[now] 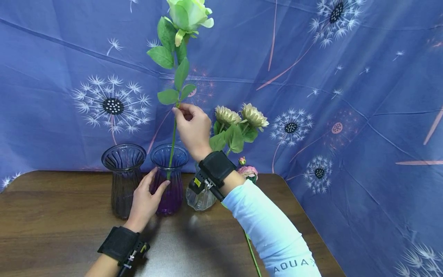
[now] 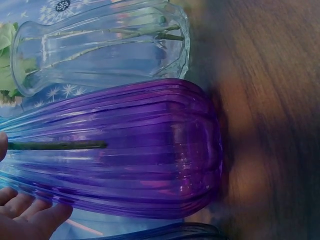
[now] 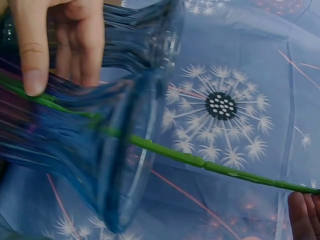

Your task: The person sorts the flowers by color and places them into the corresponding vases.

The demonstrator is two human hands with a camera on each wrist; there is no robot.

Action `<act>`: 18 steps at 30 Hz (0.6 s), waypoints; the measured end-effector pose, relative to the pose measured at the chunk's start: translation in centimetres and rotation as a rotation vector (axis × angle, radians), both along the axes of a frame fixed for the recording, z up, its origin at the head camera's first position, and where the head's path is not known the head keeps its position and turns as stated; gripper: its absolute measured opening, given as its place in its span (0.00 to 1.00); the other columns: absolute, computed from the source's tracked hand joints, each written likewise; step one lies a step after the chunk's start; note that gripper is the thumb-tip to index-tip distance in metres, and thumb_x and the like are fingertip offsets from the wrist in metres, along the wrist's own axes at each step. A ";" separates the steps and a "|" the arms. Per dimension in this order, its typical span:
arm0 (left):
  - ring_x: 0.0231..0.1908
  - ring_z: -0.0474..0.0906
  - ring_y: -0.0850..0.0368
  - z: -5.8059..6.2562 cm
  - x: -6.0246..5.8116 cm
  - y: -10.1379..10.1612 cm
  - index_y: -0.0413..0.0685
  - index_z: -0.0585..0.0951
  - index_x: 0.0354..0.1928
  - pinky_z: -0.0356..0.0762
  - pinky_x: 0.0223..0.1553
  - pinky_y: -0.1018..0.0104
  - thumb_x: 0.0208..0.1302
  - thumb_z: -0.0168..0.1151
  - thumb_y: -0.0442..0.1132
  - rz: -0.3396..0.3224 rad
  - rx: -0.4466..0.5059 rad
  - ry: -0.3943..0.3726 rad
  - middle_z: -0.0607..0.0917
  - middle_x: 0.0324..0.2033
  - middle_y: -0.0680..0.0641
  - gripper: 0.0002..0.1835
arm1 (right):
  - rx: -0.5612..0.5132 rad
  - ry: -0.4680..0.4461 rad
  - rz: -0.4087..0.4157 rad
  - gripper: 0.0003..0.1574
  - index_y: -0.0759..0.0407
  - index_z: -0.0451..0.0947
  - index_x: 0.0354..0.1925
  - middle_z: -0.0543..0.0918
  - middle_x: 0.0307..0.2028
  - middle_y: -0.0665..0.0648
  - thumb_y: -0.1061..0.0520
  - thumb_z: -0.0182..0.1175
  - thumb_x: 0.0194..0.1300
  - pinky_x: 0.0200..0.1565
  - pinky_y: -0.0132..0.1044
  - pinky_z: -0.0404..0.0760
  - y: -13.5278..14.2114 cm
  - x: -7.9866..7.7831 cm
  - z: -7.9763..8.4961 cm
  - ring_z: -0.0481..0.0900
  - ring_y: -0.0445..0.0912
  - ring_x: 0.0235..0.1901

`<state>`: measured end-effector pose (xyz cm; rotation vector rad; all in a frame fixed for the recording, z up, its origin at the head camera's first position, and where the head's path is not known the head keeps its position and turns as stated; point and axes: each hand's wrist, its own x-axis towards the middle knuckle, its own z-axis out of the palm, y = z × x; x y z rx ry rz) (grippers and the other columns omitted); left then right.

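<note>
Between finger and thumb, my right hand (image 1: 194, 129) pinches the green stem (image 3: 190, 159) of an artificial pale green rose (image 1: 188, 17), its bloom held high. The stem drops through the mouth of a ribbed glass vase (image 1: 174, 198), blue at the top and purple below. In the left wrist view the stem's cut end (image 2: 102, 144) hangs inside the glass, above the base. My left hand (image 1: 145, 202) holds this vase by its side below the rim, thumb in front and fingers round the left. The vase stands upright on the table.
A dark grey glass vase (image 1: 122, 188) stands just left. To the right, a clear glass vase (image 1: 200, 198) holds cream flowers (image 1: 254, 116). A pink flower (image 1: 248, 172) shows behind my right arm, and a green stem (image 1: 253, 254) lies on the wooden table (image 1: 62, 227). Blue cloth (image 1: 242, 57) hangs behind.
</note>
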<state>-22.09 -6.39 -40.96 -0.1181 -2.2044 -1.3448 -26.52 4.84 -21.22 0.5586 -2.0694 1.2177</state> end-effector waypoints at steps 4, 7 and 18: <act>0.58 0.71 0.36 0.0 0.0 0.0 0.37 0.68 0.63 0.69 0.57 0.42 0.61 0.63 0.41 0.001 -0.003 0.008 0.73 0.59 0.33 0.30 | 0.000 0.002 0.004 0.13 0.66 0.81 0.43 0.84 0.33 0.60 0.58 0.59 0.64 0.34 0.21 0.77 -0.3 -0.1 -0.9 0.82 0.47 0.32; 0.59 0.70 0.36 -0.1 0.0 -0.1 0.37 0.68 0.63 0.69 0.58 0.42 0.61 0.63 0.41 0.004 -0.003 0.019 0.74 0.59 0.34 0.30 | 0.008 0.006 0.008 0.13 0.66 0.81 0.43 0.84 0.33 0.60 0.59 0.59 0.64 0.34 0.21 0.77 -0.4 -0.2 -1.5 0.82 0.47 0.32; 0.60 0.70 0.39 -0.2 -0.2 0.1 0.38 0.68 0.63 0.69 0.58 0.44 0.60 0.64 0.40 -0.009 0.014 0.031 0.74 0.59 0.35 0.30 | 0.013 -0.018 0.024 0.13 0.66 0.81 0.42 0.84 0.32 0.60 0.58 0.59 0.64 0.34 0.21 0.77 -0.4 -0.1 -2.9 0.82 0.47 0.32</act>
